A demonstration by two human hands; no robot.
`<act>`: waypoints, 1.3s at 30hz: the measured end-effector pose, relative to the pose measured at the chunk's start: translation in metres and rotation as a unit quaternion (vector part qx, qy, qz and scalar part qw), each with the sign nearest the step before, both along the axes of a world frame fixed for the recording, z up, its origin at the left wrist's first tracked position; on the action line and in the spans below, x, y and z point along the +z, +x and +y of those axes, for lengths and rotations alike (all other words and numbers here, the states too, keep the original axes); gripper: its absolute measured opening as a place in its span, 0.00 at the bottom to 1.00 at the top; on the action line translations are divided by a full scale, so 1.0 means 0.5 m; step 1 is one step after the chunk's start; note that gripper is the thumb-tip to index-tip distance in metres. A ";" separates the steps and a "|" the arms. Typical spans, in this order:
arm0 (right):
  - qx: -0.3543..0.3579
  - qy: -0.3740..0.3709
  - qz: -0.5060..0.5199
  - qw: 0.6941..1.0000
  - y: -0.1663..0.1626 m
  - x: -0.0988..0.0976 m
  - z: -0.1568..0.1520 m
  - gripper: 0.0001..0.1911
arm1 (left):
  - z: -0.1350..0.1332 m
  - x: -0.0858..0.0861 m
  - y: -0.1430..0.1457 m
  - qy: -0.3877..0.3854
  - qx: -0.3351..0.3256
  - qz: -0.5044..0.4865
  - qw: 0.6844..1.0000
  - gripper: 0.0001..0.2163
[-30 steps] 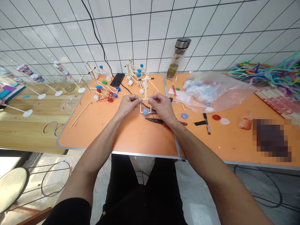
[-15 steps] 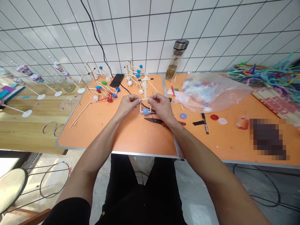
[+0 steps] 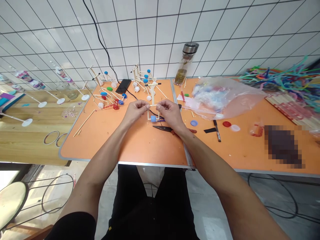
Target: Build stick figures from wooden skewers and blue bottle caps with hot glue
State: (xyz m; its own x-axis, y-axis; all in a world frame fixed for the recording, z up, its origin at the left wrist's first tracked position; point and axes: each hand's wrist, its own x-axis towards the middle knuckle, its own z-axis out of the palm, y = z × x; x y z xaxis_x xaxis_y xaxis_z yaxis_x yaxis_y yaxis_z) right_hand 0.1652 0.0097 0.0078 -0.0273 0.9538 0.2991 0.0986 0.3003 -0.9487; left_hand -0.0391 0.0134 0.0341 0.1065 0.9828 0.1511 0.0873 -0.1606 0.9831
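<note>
A small frame of thin wooden sticks stands on the orange table with a blue bottle cap at its base. My left hand pinches the left end of its crossbar stick. At the right end, my right hand has its fingers closed in the same way. Black pliers with red handles lie on the table just under my right hand.
Several finished stick-and-cap models stand at the back left beside a black phone. A glass bottle, a clear plastic bag, a black marker, loose caps and coloured pipe cleaners lie right.
Both hands stay pinched on the crossbar; they and the stick frame sit slightly higher and further left in view, mostly from the camera shifting.
</note>
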 end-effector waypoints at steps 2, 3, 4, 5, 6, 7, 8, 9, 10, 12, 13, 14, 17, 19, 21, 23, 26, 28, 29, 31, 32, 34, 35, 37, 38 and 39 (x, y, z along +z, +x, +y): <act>0.001 0.002 0.000 1.000 -0.001 0.000 0.001 0.12 | -0.001 0.002 0.001 -0.004 0.000 -0.005 1.000 0.26; 0.002 0.003 -0.001 1.000 -0.002 0.000 0.001 0.12 | -0.001 0.002 0.002 -0.005 0.002 -0.006 1.000 0.26; 0.004 0.003 -0.002 1.000 -0.003 0.000 0.000 0.12 | -0.002 0.003 0.002 -0.006 0.003 -0.006 1.000 0.26; 0.006 0.004 -0.002 1.000 -0.004 0.000 0.000 0.12 | -0.002 0.004 0.002 -0.006 0.004 -0.006 1.000 0.26; 0.009 0.003 -0.002 1.000 -0.005 0.000 -0.001 0.13 | -0.003 0.004 0.003 -0.005 0.004 -0.006 1.000 0.26; 0.011 0.002 -0.002 1.000 -0.006 0.001 -0.002 0.13 | -0.003 0.004 0.003 -0.004 0.003 -0.005 1.000 0.26; 0.013 0.002 -0.003 1.000 -0.006 0.001 -0.003 0.14 | -0.004 0.004 0.003 -0.002 0.001 -0.004 1.000 0.26; 0.013 0.002 -0.006 1.000 -0.007 0.001 -0.003 0.14 | -0.004 0.003 0.003 0.000 -0.001 -0.001 1.000 0.25; 0.013 0.002 -0.009 1.000 -0.007 0.001 -0.004 0.15 | -0.005 0.002 0.003 0.002 -0.004 0.003 1.000 0.25; 0.017 0.001 -0.014 1.000 -0.006 0.001 -0.004 0.15 | -0.005 0.000 0.002 0.006 -0.006 0.011 1.000 0.25; 0.019 0.000 -0.016 1.000 -0.006 0.001 -0.004 0.15 | -0.005 0.000 0.002 0.007 -0.007 0.014 1.000 0.25; 0.021 -0.001 -0.017 1.000 -0.006 0.001 -0.004 0.15 | -0.006 -0.001 0.002 0.008 -0.007 0.015 1.000 0.25; 0.024 -0.001 -0.019 1.000 -0.007 0.000 -0.004 0.16 | -0.008 -0.001 0.005 0.011 -0.009 0.011 1.000 0.25; 0.029 0.000 -0.019 0.999 -0.009 -0.001 -0.004 0.16 | -0.009 0.000 0.007 0.019 -0.016 0.009 1.000 0.26; 0.033 0.003 -0.018 0.999 -0.010 -0.001 -0.005 0.17 | -0.010 0.002 0.009 0.025 -0.024 0.011 0.999 0.26; 0.037 0.005 -0.019 0.999 -0.011 -0.002 -0.005 0.17 | -0.012 0.003 0.010 0.027 -0.025 0.018 0.999 0.26; 0.042 -0.002 -0.019 0.999 -0.011 -0.002 -0.006 0.18 | -0.013 0.004 0.008 0.030 -0.019 0.031 0.999 0.25; 0.043 -0.008 -0.019 0.999 -0.011 -0.001 -0.006 0.19 | -0.013 0.004 0.007 0.033 -0.018 0.035 0.999 0.25; 0.043 -0.009 -0.020 0.999 -0.011 -0.001 -0.006 0.20 | -0.013 0.004 0.006 0.034 -0.018 0.036 0.999 0.24; 0.044 -0.007 -0.025 0.999 -0.010 -0.001 -0.006 0.20 | -0.012 0.004 0.006 0.034 -0.018 0.038 0.999 0.24; 0.044 -0.004 -0.029 0.999 -0.010 -0.001 -0.006 0.20 | -0.012 0.004 0.005 0.033 -0.017 0.038 0.999 0.23; 0.043 0.004 -0.040 0.998 -0.009 -0.001 -0.007 0.19 | -0.011 0.004 0.005 0.030 -0.014 0.037 0.999 0.23; 0.040 0.007 -0.048 0.998 -0.008 -0.001 -0.008 0.18 | -0.010 0.004 0.004 0.029 -0.012 0.036 0.999 0.23; 0.031 0.012 -0.066 0.997 -0.008 -0.001 -0.010 0.16 | -0.009 0.004 0.002 0.030 -0.008 0.033 0.999 0.24; 0.029 0.014 -0.074 0.997 -0.008 -0.001 -0.011 0.14 | -0.007 0.003 0.001 0.031 -0.006 0.033 0.999 0.24; 0.027 0.017 -0.081 0.996 -0.007 -0.002 -0.012 0.13 | -0.006 0.003 -0.001 0.033 -0.005 0.032 0.999 0.24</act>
State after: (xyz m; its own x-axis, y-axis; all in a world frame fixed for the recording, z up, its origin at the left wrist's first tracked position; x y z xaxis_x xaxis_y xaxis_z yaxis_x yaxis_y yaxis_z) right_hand 0.1615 0.0036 0.0070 -0.1289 0.9393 0.3178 0.2317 0.3402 -0.9114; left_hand -0.0394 0.0106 0.0357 0.1274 0.9700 0.2072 0.1472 -0.2251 0.9631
